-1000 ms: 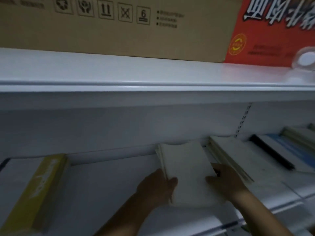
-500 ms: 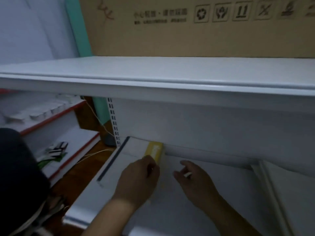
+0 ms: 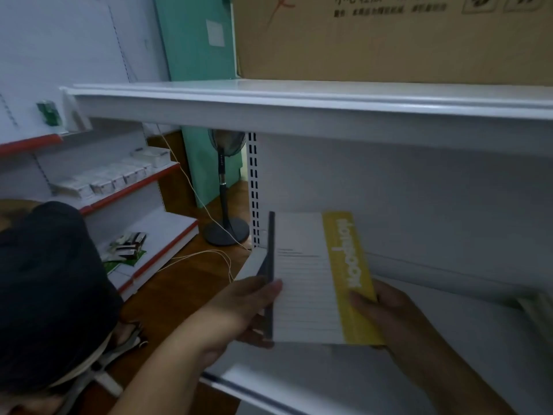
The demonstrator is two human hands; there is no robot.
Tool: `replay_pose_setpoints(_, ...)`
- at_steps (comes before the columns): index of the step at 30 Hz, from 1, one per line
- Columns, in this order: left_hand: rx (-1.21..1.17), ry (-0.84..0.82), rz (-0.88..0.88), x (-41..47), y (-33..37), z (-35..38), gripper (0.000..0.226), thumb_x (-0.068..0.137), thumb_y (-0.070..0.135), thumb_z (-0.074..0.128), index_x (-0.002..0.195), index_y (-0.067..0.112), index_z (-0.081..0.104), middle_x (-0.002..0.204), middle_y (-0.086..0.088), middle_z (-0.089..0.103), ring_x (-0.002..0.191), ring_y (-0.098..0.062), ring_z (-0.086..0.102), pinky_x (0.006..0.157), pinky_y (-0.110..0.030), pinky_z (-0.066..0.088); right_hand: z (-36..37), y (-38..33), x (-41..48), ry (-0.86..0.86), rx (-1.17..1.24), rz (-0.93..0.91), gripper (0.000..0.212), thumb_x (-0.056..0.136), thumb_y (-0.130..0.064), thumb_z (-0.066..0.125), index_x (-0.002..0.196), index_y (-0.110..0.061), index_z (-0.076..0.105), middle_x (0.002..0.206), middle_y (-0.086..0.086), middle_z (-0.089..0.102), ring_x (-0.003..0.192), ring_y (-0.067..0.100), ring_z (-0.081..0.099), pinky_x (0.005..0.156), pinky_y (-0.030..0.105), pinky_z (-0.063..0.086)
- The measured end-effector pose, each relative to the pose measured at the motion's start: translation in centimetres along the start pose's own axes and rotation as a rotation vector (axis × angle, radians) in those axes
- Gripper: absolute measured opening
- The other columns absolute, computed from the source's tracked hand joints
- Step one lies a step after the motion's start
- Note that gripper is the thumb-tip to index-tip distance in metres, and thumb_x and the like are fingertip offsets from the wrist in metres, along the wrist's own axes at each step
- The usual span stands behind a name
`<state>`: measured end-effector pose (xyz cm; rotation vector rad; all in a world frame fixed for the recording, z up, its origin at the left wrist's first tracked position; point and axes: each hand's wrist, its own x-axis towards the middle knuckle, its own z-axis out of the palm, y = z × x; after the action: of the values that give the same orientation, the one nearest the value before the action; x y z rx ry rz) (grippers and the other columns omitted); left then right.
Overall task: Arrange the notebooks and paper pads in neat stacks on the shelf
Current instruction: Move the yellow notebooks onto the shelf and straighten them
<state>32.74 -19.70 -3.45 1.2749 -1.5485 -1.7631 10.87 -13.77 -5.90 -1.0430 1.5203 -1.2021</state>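
Left hand (image 3: 254,307) and right hand (image 3: 386,313) grip the notepad (image 3: 305,280) by its edges; yellow-band lettering blurred; shelf (image 3: 449,339) cut off at right.

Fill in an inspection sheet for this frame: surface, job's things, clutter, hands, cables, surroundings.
Surface: white lower shelf, mostly bare; edge of another stack at far right.
Job's things: notebook with yellow band and black spine, held up off the shelf.
Clutter: nothing seen on this shelf.
Hands: left hand grips the spine side; right hand grips the yellow side.
Cables: white cord trailing across the wooden floor.
Surroundings: cardboard box on the upper shelf; standing fan; red-edged shelves with small boxes at left.
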Motion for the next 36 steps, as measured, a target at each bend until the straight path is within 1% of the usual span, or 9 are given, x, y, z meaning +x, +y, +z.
replay_pose_setpoints(2,-0.264,-0.018,0.025,0.4,-0.5,-0.4,0.045,0.073,0.021,0.064,0.117,0.02,0.059,0.104,-0.012,0.072,0.101,-0.032,0.067,0.087,-0.049,0.054,2.2,-0.3,0.6,0.048,-0.031,-0.057,0.019,0.091,-0.028,0.056,0.086,-0.016,0.07,0.081,-0.001,0.072,0.071,0.012,0.065,0.061,0.023,0.048)
replay_pose_setpoints(6,-0.374,0.086,0.161,0.5,-1.4,-3.1,0.052,0.072,0.007,0.065,0.12,0.026,0.057,0.103,-0.013,0.072,0.097,-0.034,0.068,0.076,-0.049,0.055,3.3,1.8,3.3,0.219,-0.602,0.072,0.064,0.076,-0.065,0.056,0.124,-0.024,0.052,0.117,0.006,0.058,0.105,0.024,0.061,0.084,0.027,0.045)
replay_pose_setpoints(9,-0.424,0.091,0.222,0.2,-1.8,-5.0,0.057,0.068,0.007,0.069,0.119,0.028,0.057,0.106,-0.014,0.071,0.095,-0.036,0.069,0.073,-0.05,0.056,1.0,2.1,3.7,0.148,-0.688,0.088,0.035,0.08,-0.054,0.061,0.094,-0.022,0.066,0.089,-0.002,0.068,0.08,0.016,0.064,0.062,0.024,0.046)
replay_pose_setpoints(14,-0.336,0.148,0.267,0.4,-2.1,-5.4,0.044,0.076,0.01,0.065,0.115,0.028,0.058,0.101,-0.008,0.073,0.088,-0.029,0.072,0.065,-0.04,0.058,-4.6,1.0,1.6,0.144,-0.074,0.092,0.011,0.084,-0.011,0.065,0.092,-0.013,0.073,0.081,0.004,0.077,0.07,0.02,0.071,0.067,0.031,0.052)
replay_pose_setpoints(22,-0.326,0.221,0.238,0.1,-2.1,-5.3,0.041,0.084,-0.003,0.051,0.108,0.03,0.059,0.086,-0.004,0.075,0.073,-0.023,0.073,0.053,-0.035,0.057,-5.9,2.2,0.6,0.301,-0.496,0.038,0.014,0.085,-0.016,0.066,0.073,-0.023,0.067,0.06,-0.009,0.065,0.059,0.008,0.059,0.05,0.019,0.041)
replay_pose_setpoints(27,-0.394,0.17,0.206,0.2,-1.8,-3.6,0.039,0.074,0.018,0.064,0.111,0.03,0.061,0.099,-0.011,0.073,0.087,-0.032,0.071,0.067,-0.046,0.057,-4.3,0.0,-0.4,0.215,0.132,0.033,0.01,0.083,-0.007,0.062,0.082,-0.009,0.072,0.068,0.002,0.074,0.06,0.018,0.068,0.053,0.026,0.05)
replay_pose_setpoints(31,-0.417,0.104,0.153,0.6,-1.5,-0.5,0.044,0.071,0.014,0.067,0.111,0.029,0.06,0.098,-0.014,0.073,0.089,-0.036,0.07,0.075,-0.052,0.056,1.0,-0.4,0.0,0.122,-0.078,-0.058,0.021,0.088,-0.025,0.061,0.076,-0.014,0.073,0.076,0.004,0.072,0.067,0.02,0.064,0.067,0.032,0.049)
replay_pose_setpoints(34,-0.431,0.165,0.169,0.7,-2.0,-1.5,0.043,0.074,0.009,0.064,0.112,0.029,0.061,0.095,-0.013,0.074,0.084,-0.035,0.072,0.066,-0.046,0.057,0.1,1.1,0.9,0.339,-0.548,-0.229,0.02,0.084,-0.034,0.064,0.1,-0.023,0.069,0.105,-0.001,0.065,0.093,0.014,0.062,0.082,0.028,0.047)
replay_pose_setpoints(36,-0.467,0.207,0.174,0.6,-2.5,-2.7,0.044,0.076,0.007,0.064,0.115,0.027,0.061,0.099,-0.015,0.073,0.087,-0.037,0.071,0.07,-0.049,0.056,-1.2,2.2,1.1,0.307,-0.788,-0.117,0.032,0.082,-0.043,0.063,0.11,-0.027,0.063,0.109,-0.003,0.062,0.1,0.015,0.06,0.086,0.03,0.048)
